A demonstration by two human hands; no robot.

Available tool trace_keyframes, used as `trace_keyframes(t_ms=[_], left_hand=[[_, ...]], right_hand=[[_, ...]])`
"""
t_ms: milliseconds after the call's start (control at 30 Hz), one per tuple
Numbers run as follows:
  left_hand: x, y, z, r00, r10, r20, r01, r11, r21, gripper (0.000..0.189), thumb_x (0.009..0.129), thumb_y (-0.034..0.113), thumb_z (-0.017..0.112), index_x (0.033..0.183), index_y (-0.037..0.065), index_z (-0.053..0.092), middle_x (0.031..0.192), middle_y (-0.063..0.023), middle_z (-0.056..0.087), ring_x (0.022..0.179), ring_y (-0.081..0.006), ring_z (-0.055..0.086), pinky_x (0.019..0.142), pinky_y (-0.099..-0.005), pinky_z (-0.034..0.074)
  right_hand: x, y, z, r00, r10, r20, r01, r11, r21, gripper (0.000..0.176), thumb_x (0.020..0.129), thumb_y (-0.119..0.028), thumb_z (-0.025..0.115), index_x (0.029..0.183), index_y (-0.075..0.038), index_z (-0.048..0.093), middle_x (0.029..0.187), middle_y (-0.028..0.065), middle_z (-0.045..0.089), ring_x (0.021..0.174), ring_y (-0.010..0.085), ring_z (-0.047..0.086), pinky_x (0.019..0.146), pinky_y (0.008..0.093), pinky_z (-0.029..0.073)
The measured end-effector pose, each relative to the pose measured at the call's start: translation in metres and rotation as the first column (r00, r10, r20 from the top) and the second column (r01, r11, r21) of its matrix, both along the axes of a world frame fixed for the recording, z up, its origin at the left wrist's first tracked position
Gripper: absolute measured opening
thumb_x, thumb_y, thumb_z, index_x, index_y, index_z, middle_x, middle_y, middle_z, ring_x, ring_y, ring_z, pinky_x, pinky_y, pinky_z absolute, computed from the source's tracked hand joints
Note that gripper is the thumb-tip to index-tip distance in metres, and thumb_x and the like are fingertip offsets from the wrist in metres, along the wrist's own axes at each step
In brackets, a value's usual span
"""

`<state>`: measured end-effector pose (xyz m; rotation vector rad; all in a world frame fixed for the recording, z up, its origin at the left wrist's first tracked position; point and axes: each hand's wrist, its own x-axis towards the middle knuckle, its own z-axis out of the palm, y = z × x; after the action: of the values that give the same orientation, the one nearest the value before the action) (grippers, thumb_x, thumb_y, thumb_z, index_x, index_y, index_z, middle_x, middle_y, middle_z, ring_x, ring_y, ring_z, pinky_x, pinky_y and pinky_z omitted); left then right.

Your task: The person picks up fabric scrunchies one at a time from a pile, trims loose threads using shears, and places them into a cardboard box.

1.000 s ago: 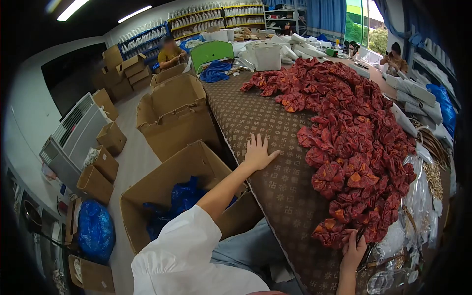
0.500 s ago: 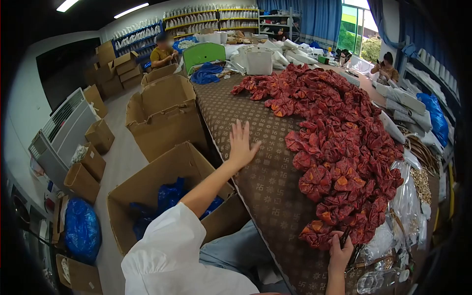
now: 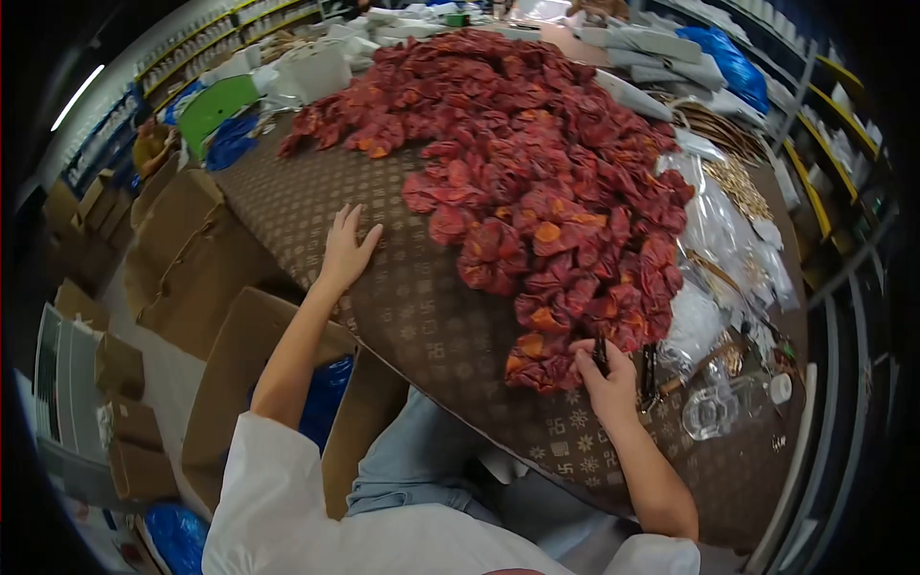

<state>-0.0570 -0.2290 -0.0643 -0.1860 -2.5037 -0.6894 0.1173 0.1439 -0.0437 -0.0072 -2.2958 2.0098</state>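
My left hand (image 3: 348,247) lies on the brown patterned cloth (image 3: 412,321) with its fingers stretched out and holds nothing. Closed around a slim dark tool (image 3: 601,356), my right hand (image 3: 608,381) is at the near end of a big heap of red, crumpled, flower-like pieces (image 3: 556,216) with orange patches. The tool's exact kind cannot be made out. One red piece (image 3: 542,362) touches or lies just beside the right fingertips. Close to the right of that hand is another dark, thin object (image 3: 650,366) on the cloth.
Clear plastic bags (image 3: 692,321), a transparent container (image 3: 721,410) and brown straps (image 3: 724,129) lie to the right. Cardboard boxes (image 3: 187,268) stand left of the table. At the far left sits another person (image 3: 150,149). A green panel (image 3: 216,110) and white packages fill the far end.
The view has turned to the right and downward, so the table's contents appear shifted left and up. My left hand stays spread on the cloth; the right still grips the dark tool.
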Motion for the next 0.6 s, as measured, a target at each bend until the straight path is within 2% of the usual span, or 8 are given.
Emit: trace_keyframes(t_ms=[33,100,133,200,333,400,500,600], left_hand=[[0.015,0.031,0.013,0.984,-0.108,-0.144,0.111,0.994,0.011,0.037,0.077,0.024,0.059,0.105,0.001,0.052,0.114,-0.0198,0.045,0.109,-0.0338,0.041,0.089,-0.0373,0.035],[0.048,0.09,0.035,0.898,-0.384,-0.212,0.405,0.912,0.062,0.025,0.073,0.015,0.063,0.093,0.002,0.056,0.098,-0.0156,0.052,0.097,-0.0316,0.047,0.082,-0.0371,0.038],[0.064,0.115,0.042,0.861,-0.452,-0.235,0.453,0.89,-0.053,0.021,0.068,0.011,0.065,0.085,0.001,0.058,0.09,-0.0114,0.054,0.086,-0.0268,0.052,0.074,-0.034,0.041],[0.094,0.155,0.04,0.765,-0.604,-0.222,0.603,0.794,-0.084,0.029,0.063,0.015,0.07,0.085,0.003,0.057,0.083,-0.0102,0.052,0.08,-0.0258,0.051,0.07,-0.0338,0.041],[0.114,0.199,0.016,0.744,-0.634,-0.211,0.635,0.769,-0.07,0.035,0.061,0.022,0.072,0.085,0.005,0.054,0.081,-0.0096,0.049,0.075,-0.0257,0.049,0.066,-0.0343,0.04],[0.109,0.206,0.008,0.809,-0.577,-0.115,0.588,0.8,0.12,0.036,0.059,0.019,0.072,0.086,0.004,0.053,0.083,-0.0103,0.049,0.076,-0.0269,0.049,0.067,-0.035,0.041],[0.098,0.206,0.016,0.835,-0.542,-0.097,0.55,0.812,0.194,0.035,0.058,0.016,0.071,0.086,0.003,0.053,0.082,-0.0109,0.049,0.077,-0.0278,0.049,0.069,-0.0352,0.041],[0.09,0.211,0.024,0.801,-0.586,-0.118,0.593,0.805,0.026,0.033,0.058,0.016,0.07,0.084,0.004,0.054,0.083,-0.0102,0.049,0.079,-0.0271,0.048,0.069,-0.0346,0.041]], right_hand=[[0.001,0.001,-0.004,1.0,0.022,-0.012,-0.022,1.0,-0.007,0.012,0.083,-0.009,0.052,0.089,-0.001,0.057,0.066,-0.0013,0.054,0.062,0.004,0.048,0.056,0.0187,0.038],[0.0,0.001,-0.007,1.0,0.006,0.007,-0.006,1.0,-0.012,0.012,0.083,-0.01,0.052,0.089,-0.001,0.057,0.066,-0.0015,0.054,0.062,0.0038,0.047,0.056,0.0186,0.038],[-0.001,0.002,-0.008,1.0,0.024,0.0,-0.024,1.0,-0.013,0.012,0.083,-0.01,0.052,0.088,-0.001,0.057,0.066,-0.0017,0.054,0.061,0.0035,0.047,0.055,0.0185,0.037],[-0.001,0.004,-0.01,1.0,0.01,0.005,-0.01,1.0,-0.011,0.012,0.083,-0.01,0.052,0.088,-0.001,0.057,0.066,-0.0023,0.053,0.06,0.0032,0.045,0.055,0.0185,0.037],[-0.002,0.005,-0.009,1.0,0.002,-0.03,-0.005,0.998,-0.07,0.012,0.083,-0.01,0.052,0.088,-0.001,0.057,0.066,-0.0024,0.053,0.06,0.0034,0.045,0.055,0.0186,0.037],[-0.002,0.006,-0.011,0.999,0.008,-0.049,-0.011,0.999,-0.052,0.012,0.083,-0.01,0.052,0.088,-0.001,0.057,0.067,-0.0014,0.053,0.062,0.0037,0.047,0.058,0.0187,0.038],[0.0,0.003,-0.01,0.997,0.047,-0.058,-0.051,0.996,-0.076,0.013,0.083,-0.011,0.052,0.088,0.0,0.057,0.067,-0.0004,0.054,0.063,0.004,0.049,0.059,0.0189,0.041],[0.002,-0.001,-0.013,0.996,0.089,0.006,-0.087,0.986,-0.14,0.014,0.084,-0.011,0.051,0.091,0.0,0.056,0.07,-0.0001,0.055,0.066,0.0042,0.05,0.057,0.0182,0.042]])
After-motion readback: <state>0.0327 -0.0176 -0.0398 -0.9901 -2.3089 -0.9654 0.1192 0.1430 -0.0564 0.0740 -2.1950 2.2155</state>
